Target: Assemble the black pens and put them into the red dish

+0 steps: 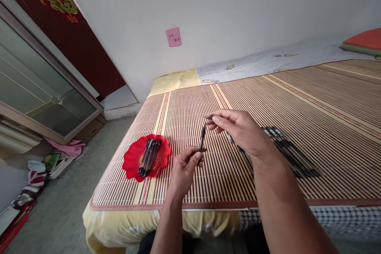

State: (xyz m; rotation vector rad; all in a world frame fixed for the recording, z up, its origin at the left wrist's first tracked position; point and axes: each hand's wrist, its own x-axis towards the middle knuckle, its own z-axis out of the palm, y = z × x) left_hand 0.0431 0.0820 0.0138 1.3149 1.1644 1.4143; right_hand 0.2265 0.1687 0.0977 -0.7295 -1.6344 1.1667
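My left hand [186, 168] is closed around the lower part of a dark gel pen [203, 137], held upright with its tip up. At the pen's tip, my right hand [235, 127] has its thumb and fingers drawn together; whatever is between them is too small to make out. To the left, several black pens [150, 156] lie bunched on a red scalloped plate [129, 162]. Beyond my right wrist, several more pens [293, 152] rest side by side on the mat. Another pen [245, 156] is partly hidden by my right hand and forearm.
A striped bamboo mat [190, 105] covers the bed, over a yellow patterned sheet [175, 81]. A pink note [173, 37] is stuck on the white wall. A glass-paned door [44, 83] and items on the floor are at left. Folded red cloth [364, 39] lies far right.
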